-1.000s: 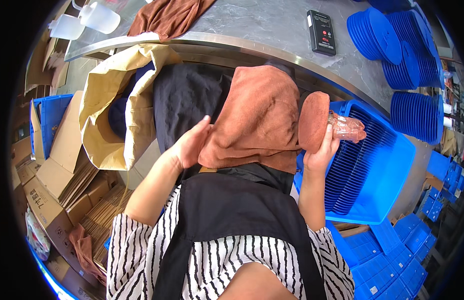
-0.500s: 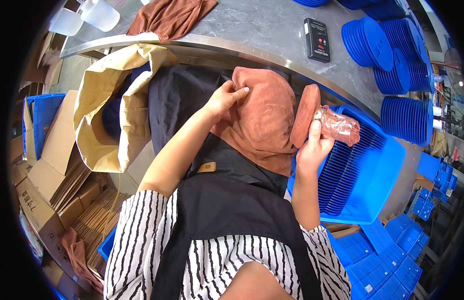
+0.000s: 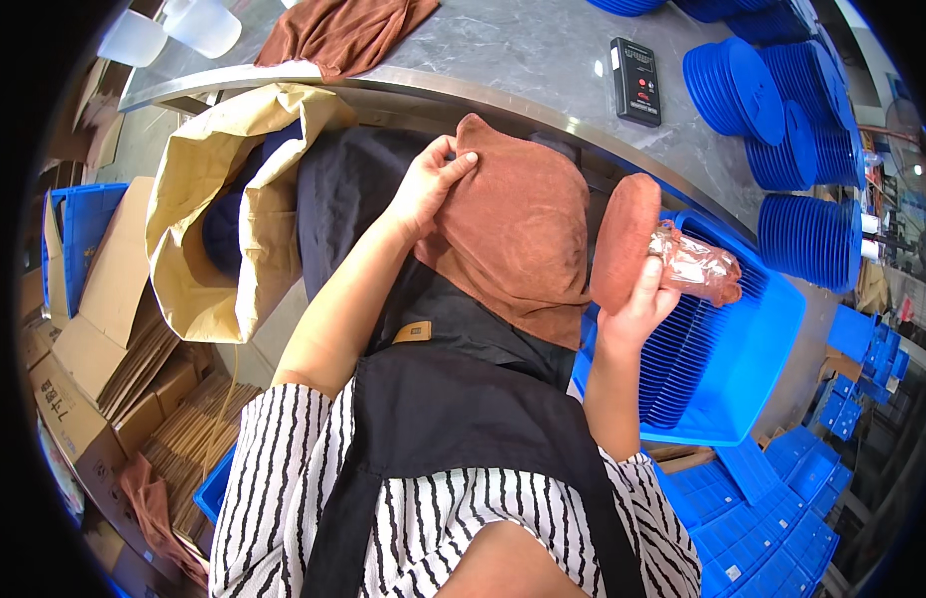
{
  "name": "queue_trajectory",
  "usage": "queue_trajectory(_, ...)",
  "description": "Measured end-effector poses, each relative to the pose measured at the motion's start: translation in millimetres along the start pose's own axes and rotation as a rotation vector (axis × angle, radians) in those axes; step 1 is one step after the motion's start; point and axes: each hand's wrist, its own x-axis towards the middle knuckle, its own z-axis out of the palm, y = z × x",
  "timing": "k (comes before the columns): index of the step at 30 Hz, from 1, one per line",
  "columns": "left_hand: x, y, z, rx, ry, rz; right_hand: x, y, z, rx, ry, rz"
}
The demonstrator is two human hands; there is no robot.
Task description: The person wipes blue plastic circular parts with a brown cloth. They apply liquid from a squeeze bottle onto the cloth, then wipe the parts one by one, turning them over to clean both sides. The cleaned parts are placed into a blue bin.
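Observation:
A brown cloth (image 3: pixel 518 224) lies spread over my lap on the dark apron. My left hand (image 3: pixel 430 191) pinches its upper left edge between thumb and fingers, and a corner stands up beyond the fingertips. To the right, my right hand (image 3: pixel 637 307) grips a round polishing pad (image 3: pixel 625 244) covered in brown fabric. The pad stands on edge, its covered face toward the cloth. From its back sticks out a grip wrapped in clear plastic (image 3: pixel 700 267), with something reddish-brown inside. My right fingers partly hide where the grip meets the pad.
A blue bin (image 3: pixel 772 359) with a row of blue discs stands at my right. On the grey table (image 3: pixel 503 55) are a black handheld meter (image 3: pixel 634 82), blue disc stacks (image 3: pixel 732 88) and another brown cloth (image 3: pixel 343 35). A beige sack (image 3: pixel 174 269) and flattened cardboard (image 3: pixel 109 299) are left.
My right hand has shifted slightly right with the polishing pad, which now shows more of its face. My left hand has drawn the cloth's edge a little up and left.

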Motion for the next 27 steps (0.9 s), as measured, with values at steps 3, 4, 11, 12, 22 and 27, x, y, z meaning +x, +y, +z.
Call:
queue_trajectory(3, 2, -4, -11, 0.528, 0.375, 0.156, -3, -3, 4, 0.445, 0.16, 0.367)
queue_trajectory(4, 0, -1, -9, 0.706, 0.507, 0.356, -1, -1, 4, 0.608, 0.227, 0.471)
queue_trajectory(11, 2, -33, 23, 1.407, -0.224, 0.991, -21, 69, -32, 1.449, 0.057, 0.85)
queue_trajectory(12, 8, -39, -2, 0.71, -0.138, 0.49, -19, 75, -28, 1.445, 0.087, 0.871)
queue_trajectory(22, 12, -52, -12, 1.01, -0.029, 0.303, -26, 87, -36, 1.57, 0.039, 0.843)
queue_trajectory(27, 3, -21, -2, 1.095, 0.393, 0.657, -26, 101, -55, 1.784, 0.061, 0.819)
